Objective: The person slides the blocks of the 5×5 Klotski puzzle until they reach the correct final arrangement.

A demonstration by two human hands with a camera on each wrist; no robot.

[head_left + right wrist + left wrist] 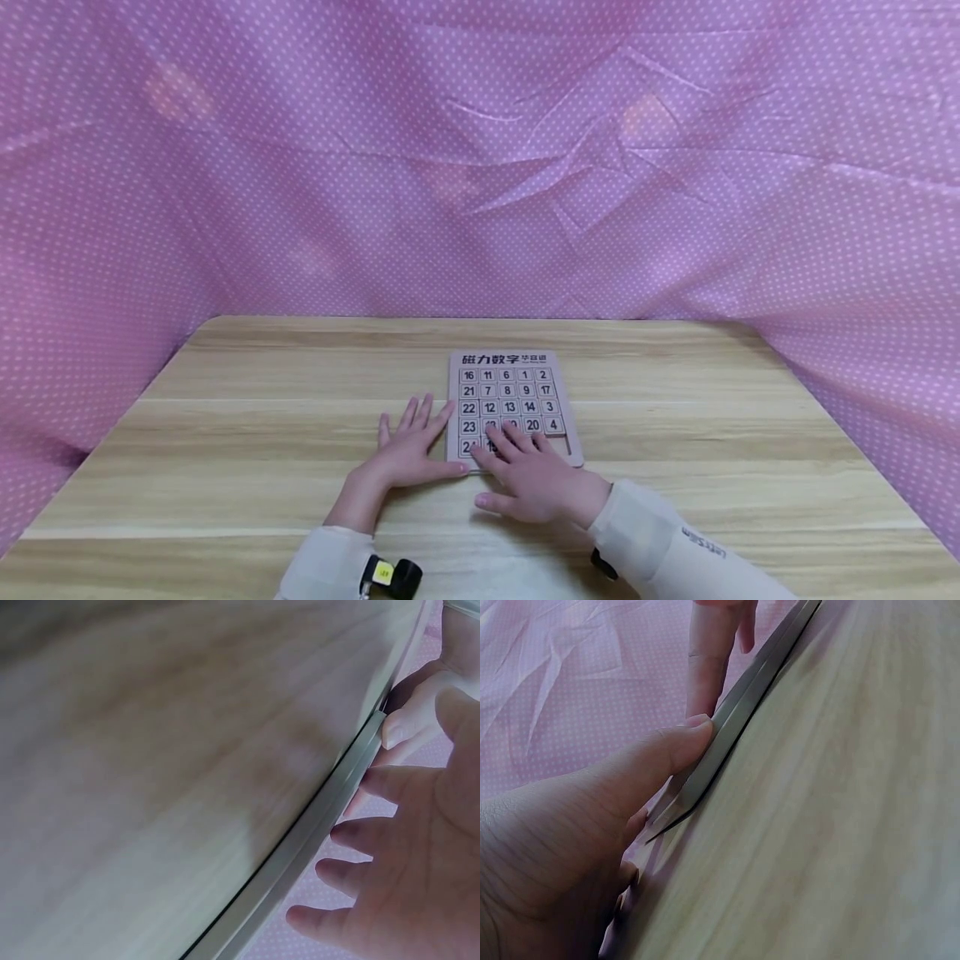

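Note:
A grey number sliding puzzle lies flat on the table, its square tiles in rows beneath a line of dark Chinese characters. Its lower right shows a gap without tiles. My left hand is spread at the lower left corner, index fingertip at the left edge and thumb against the bottom edge. Over the bottom rows my right hand reaches with extended fingers, fingertips on the tiles, hiding several numbers. From the right wrist view, its fingers extend over the puzzle's edge, with the left thumb near the corner.
The wooden table extends to both sides of the puzzle. Behind it and along the sides hangs a pink dotted cloth. A small black camera is strapped at the left wrist.

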